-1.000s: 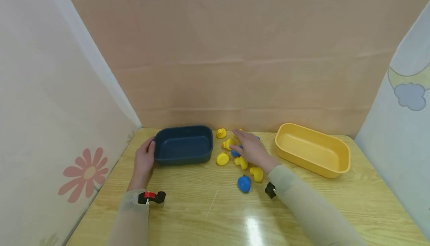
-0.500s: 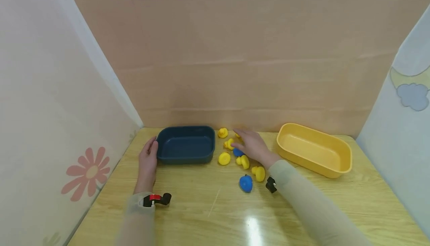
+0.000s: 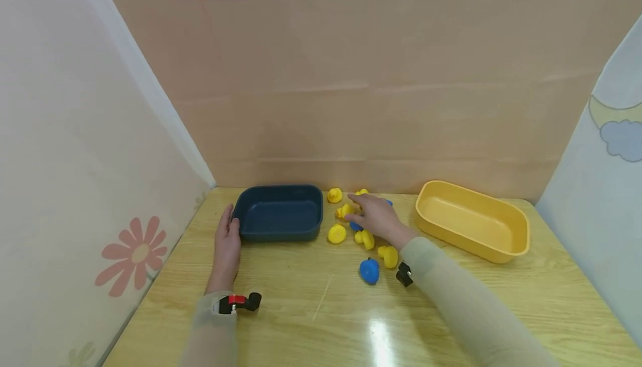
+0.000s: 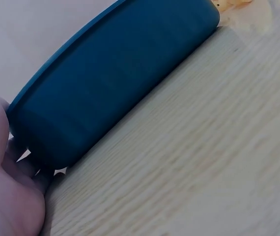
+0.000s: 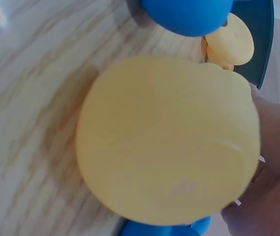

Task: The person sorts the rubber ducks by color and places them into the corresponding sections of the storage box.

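Ducks (image 3: pixel 336 234), small rubber ones, mostly yellow with a few blue (image 3: pixel 369 270), lie scattered on the wooden table (image 3: pixel 451 311) between our dark blue tray (image 3: pixel 278 213) and our yellow tray (image 3: pixel 471 219). Both trays look empty from the head view.

Our right hand (image 3: pixel 378 218) hovers over the middle of the cluster, fingers extended and pointing left; it seems to touch or cover a blue duck under the palm, but we cannot tell if anything is pinched. Right wrist view is filled by one yellow duck (image 5: pixel 167 140) close up, smooth, glossy, rounded, a blue one (image 5: pixel 186 14) just beyond it.

Our left hand (image 3: pixel 228 241) rests flat on the table, fingertips against the left end wall of the dark blue tray, fingers straight, gripping nothing.

We judge the step as selecting a duck, sorting barely begun. Next move needs fingers closing on one small slippery toy without knocking neighbours.
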Available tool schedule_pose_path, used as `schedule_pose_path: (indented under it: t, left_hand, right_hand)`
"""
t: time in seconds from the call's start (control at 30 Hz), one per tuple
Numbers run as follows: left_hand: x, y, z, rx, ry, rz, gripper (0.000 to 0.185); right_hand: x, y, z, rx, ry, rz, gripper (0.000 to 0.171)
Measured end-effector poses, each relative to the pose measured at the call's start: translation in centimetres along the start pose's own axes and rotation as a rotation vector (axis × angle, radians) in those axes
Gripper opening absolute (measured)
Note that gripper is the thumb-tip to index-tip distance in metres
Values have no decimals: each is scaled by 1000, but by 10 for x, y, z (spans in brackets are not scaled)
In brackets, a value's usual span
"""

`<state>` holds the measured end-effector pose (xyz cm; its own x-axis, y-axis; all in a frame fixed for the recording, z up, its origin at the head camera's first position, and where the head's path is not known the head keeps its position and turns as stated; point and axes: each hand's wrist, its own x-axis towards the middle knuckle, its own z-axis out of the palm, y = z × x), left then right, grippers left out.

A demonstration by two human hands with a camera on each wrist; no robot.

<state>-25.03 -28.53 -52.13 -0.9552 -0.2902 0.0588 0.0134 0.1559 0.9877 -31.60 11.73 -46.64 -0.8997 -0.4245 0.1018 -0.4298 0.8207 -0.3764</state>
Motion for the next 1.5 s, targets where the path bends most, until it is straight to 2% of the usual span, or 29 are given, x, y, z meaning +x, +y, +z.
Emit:
schedule_pose_path:
  t: [0.3, 0.67, 0.9, 1.2, 1.5]
  left_hand:
    - [1, 0, 3, 107, 25, 60, 70]
    - [4, -8, 3, 125, 39, 94, 70]
    - [2, -4, 5, 126, 32, 105, 69]
    - [1, 0, 6, 141, 34, 93, 68]
    - [1, -2, 5, 135, 31, 99, 69]
  right_hand:
    - [4, 5, 6, 19, -9, 37, 69]
    - [6, 2, 14, 44, -29, 113, 68]
    - [8, 1, 18, 39, -11, 132, 68]
    - [10, -3, 20, 28, -10, 149, 46]
    - [9, 0, 20, 79, 8, 152, 48]
